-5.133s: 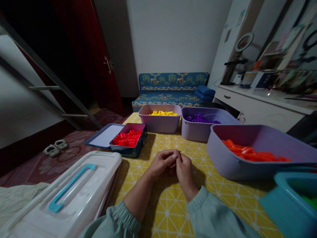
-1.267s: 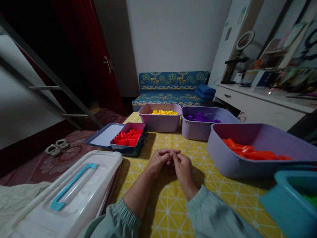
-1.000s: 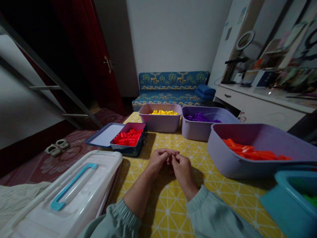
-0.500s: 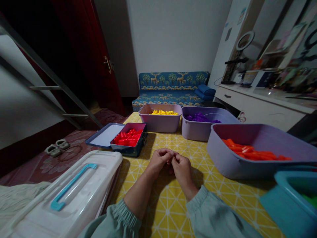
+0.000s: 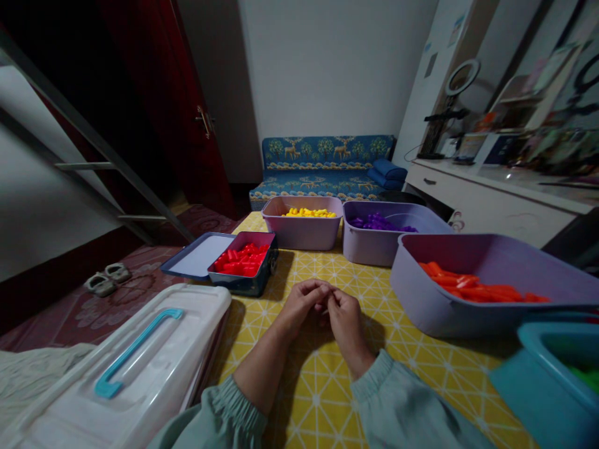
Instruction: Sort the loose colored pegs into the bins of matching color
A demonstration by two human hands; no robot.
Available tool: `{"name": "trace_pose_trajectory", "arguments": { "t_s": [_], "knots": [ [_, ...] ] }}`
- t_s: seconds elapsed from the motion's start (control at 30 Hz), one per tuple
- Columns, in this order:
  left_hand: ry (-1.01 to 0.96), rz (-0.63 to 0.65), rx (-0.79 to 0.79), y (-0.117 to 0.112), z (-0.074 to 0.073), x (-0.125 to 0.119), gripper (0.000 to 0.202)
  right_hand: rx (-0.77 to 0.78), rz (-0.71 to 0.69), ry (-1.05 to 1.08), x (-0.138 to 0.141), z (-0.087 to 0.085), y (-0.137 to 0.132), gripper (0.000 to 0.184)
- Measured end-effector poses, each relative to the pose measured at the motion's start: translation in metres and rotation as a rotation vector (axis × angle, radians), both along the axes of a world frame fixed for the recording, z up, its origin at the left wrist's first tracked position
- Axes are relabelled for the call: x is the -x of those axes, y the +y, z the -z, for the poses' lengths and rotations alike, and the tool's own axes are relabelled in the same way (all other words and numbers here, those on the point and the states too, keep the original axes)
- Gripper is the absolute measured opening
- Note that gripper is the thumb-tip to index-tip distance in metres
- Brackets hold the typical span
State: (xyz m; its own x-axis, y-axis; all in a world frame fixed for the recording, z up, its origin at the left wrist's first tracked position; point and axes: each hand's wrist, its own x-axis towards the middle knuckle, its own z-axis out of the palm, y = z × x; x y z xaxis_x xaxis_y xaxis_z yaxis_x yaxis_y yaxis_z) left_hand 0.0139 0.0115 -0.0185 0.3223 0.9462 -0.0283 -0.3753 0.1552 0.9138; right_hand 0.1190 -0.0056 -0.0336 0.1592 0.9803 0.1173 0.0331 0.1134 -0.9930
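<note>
While the person's left hand (image 5: 302, 305) and right hand (image 5: 346, 324) sit together low over the yellow patterned tablecloth (image 5: 322, 405), what's in them?

Can't tell. Fingers (image 5: 318, 288) curl in w/ tips meeting, but whether they're gripping anything is hidden. No obj visible btwn them.

What's nearest, then?

Those red plastic pcs (image 5: 242, 262), heaped in a dark blue tin (image 5: 238, 288) ahead and left of the hands, w/ a blue-rimmed tray (image 5: 196, 255) just beside it. To the right, orange pcs (image 5: 477, 290) lie in a big lilac tub (image 5: 435, 305).

How'd they handle?

Prob light, stiff and smooth, so a bit slippery. Short stubby shapes, best pinched across the body w/ fingertips. Tin's wall looks low, so easy access; the tub's deeper, so fingers must go down past the rim.

Anything else close?

Clear plastic box (image 5: 140, 368) w/ a blue handle (image 5: 135, 352) at lower left; teal bin (image 5: 547, 399) w/ green pcs (image 5: 584, 377) at lower right. Further on, yellow pcs (image 5: 309, 213) in a mauve tub (image 5: 299, 234) and purple pcs (image 5: 377, 222) in a second lilac tub (image 5: 374, 248). Pale green sleeves (image 5: 397, 405) gather at both wrists.
</note>
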Motion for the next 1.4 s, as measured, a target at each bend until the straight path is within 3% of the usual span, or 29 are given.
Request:
{"name": "trace_pose_trajectory", "arguments": {
  "t_s": [0.3,0.4,0.53,0.73,0.93,1.07,1.17,1.23,1.33,1.4],
  "knots": [
    [-0.048,0.053,-0.039,-0.003,0.001,0.000,0.034,0.040,0.004,0.067,0.001,-0.004,-0.001,0.064],
    [-0.005,-0.022,-0.039,0.001,0.003,0.001,0.033,0.014,-0.019,0.001,0.002,-0.002,-0.001,0.057],
    [0.083,-0.192,-0.096,0.006,0.008,0.001,0.044,-0.096,-0.087,-0.187,0.001,0.006,0.002,0.033],
    [0.200,-0.171,-0.257,0.007,0.014,-0.002,0.033,-0.102,-0.009,-0.285,-0.003,0.012,0.009,0.016],
    [0.335,-0.287,-0.325,0.006,0.010,-0.005,0.016,-0.112,0.026,-0.265,-0.002,0.013,0.010,0.012],
    [0.482,-0.304,-0.350,-0.001,0.008,-0.009,0.020,-0.105,0.034,-0.258,-0.003,0.012,0.008,0.010],
    [0.565,-0.283,-0.340,-0.023,-0.006,-0.004,0.027,-0.103,-0.003,-0.226,-0.003,0.011,0.006,0.007],
    [0.631,-0.229,-0.368,-0.048,-0.026,0.012,0.030,-0.095,-0.044,-0.193,-0.002,0.011,0.004,0.010],
    [0.893,-0.201,-0.563,-0.091,-0.061,0.062,0.033,-0.067,-0.068,-0.146,-0.001,0.011,0.002,0.020],
    [1.100,-0.393,-0.647,-0.115,-0.079,0.113,0.037,-0.056,-0.072,-0.123,0.000,0.012,0.001,0.024]
  ]
}}
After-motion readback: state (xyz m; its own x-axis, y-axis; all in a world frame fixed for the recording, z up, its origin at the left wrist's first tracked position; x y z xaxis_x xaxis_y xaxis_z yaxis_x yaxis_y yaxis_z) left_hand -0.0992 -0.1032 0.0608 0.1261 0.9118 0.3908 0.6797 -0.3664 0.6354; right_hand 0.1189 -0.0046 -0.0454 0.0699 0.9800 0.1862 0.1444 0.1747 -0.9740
